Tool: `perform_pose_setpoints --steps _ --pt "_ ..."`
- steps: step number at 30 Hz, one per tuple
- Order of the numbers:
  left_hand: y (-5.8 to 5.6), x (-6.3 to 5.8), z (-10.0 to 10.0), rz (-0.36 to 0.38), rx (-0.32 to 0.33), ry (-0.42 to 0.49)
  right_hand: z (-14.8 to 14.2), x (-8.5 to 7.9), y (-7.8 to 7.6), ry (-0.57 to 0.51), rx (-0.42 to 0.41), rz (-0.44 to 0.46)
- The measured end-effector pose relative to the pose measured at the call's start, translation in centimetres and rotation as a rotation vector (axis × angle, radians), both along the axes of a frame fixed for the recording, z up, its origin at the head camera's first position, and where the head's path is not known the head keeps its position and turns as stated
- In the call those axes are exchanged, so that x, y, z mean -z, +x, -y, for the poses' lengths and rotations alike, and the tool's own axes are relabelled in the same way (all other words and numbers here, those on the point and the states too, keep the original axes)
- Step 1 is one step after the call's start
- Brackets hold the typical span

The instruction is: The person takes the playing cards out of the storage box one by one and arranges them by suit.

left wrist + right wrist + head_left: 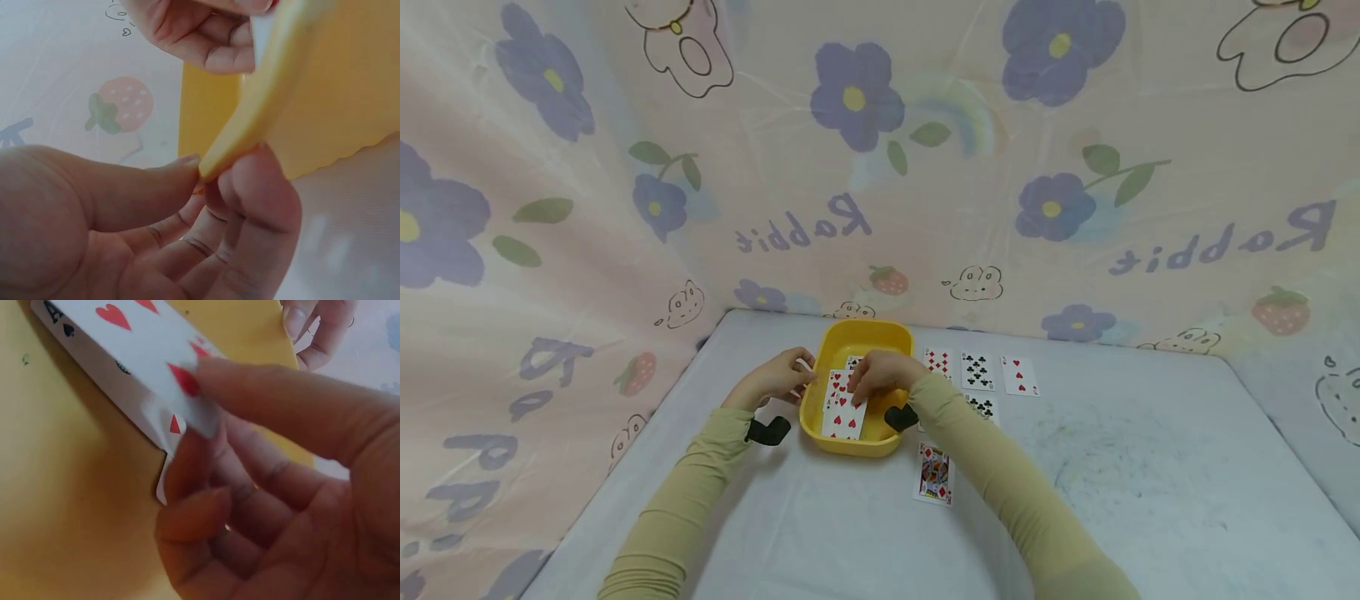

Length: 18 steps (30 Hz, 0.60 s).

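Heart card (pixel 140 356): cropped, top of right-wrist view
Tray (pixel 350 94): cropped, upper right of left-wrist view
Lower clubs card (pixel 983 405): partly hidden by sleeve (pixel 1000 471)

Long khaki sleeves (pixel 1011 475), fitted and creased, black wrist pieces (pixel 768 431)

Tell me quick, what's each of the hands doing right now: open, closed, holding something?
Left hand: closed, pinching the rim of the tray.
Right hand: closed, pinching a hearts card.
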<state>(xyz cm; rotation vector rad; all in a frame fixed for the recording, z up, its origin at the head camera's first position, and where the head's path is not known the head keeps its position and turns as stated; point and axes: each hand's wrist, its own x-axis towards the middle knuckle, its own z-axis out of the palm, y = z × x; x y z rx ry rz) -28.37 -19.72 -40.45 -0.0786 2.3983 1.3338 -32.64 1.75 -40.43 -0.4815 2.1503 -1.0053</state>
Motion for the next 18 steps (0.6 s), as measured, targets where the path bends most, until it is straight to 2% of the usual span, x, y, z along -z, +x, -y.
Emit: perform_pose_setpoints --steps 7,14,18 --pt "-0.1 0.0 0.0 0.002 0.004 -0.013 -0.2 -0.5 0.1 0.016 -0.032 -0.012" --pt "-0.1 0.0 0.0 0.008 0.008 -0.019 -0.9 -1.6 -0.1 -0.054 0.055 0.024" --pt "0.0 0.0 0.0 0.007 0.009 -0.019 -1.7 -2.4 -0.1 -0.091 0.074 0.010"
